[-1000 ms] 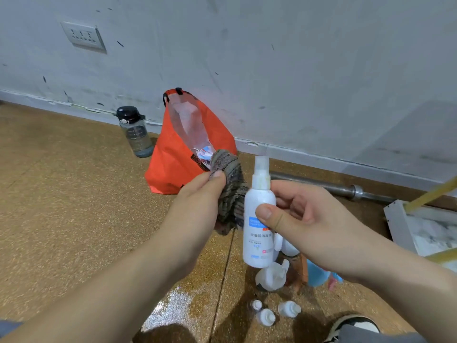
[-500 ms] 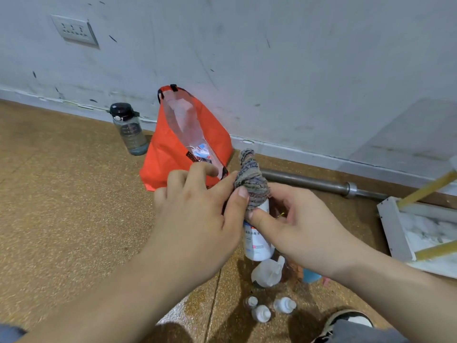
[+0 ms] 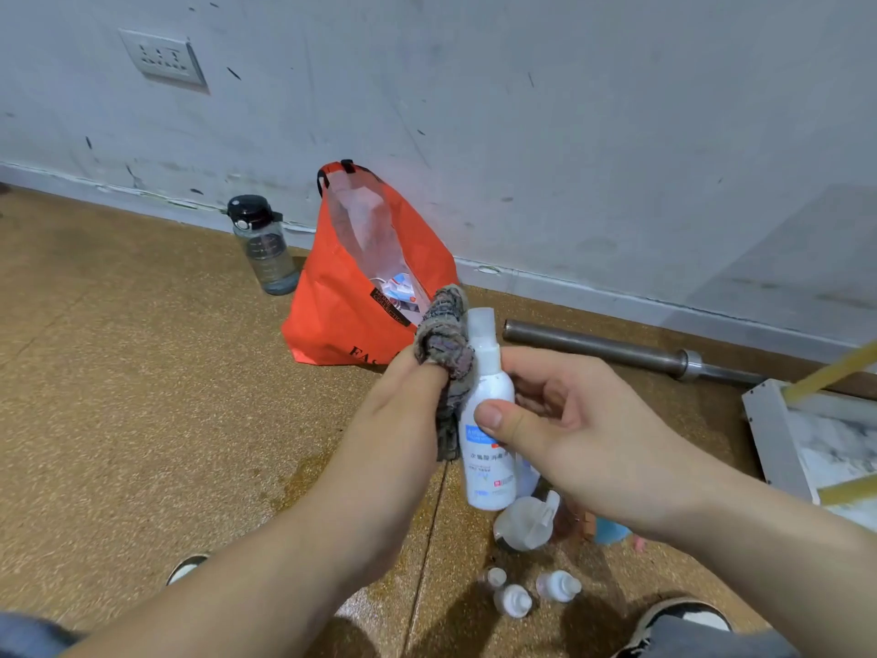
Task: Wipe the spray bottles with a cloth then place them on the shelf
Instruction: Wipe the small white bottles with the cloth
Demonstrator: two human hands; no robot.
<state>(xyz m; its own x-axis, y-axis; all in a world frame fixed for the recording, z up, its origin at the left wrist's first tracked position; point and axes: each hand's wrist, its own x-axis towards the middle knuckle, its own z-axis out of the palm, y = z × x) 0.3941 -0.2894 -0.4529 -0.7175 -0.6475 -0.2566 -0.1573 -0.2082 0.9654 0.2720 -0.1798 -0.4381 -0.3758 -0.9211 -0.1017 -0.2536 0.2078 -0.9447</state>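
Head view showed the cloth [image 3: 443, 334], pinched by the left hand [image 3: 403, 410], had slid off the top to the side of the spray bottle [image 3: 489, 448]; the right hand [image 3: 593, 444] gripped that bottle above the floor [image 3: 142, 372]; wiping seemed unfinished.

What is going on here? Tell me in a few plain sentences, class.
A person is wiping a white spray bottle. The right hand holds it upright above the floor, thumb on its label. The left hand grips a cloth and presses it against the neck. Several small bottles sit on the floor below. What looks like the shelf shows at the right edge, with no bottle on the part in view.
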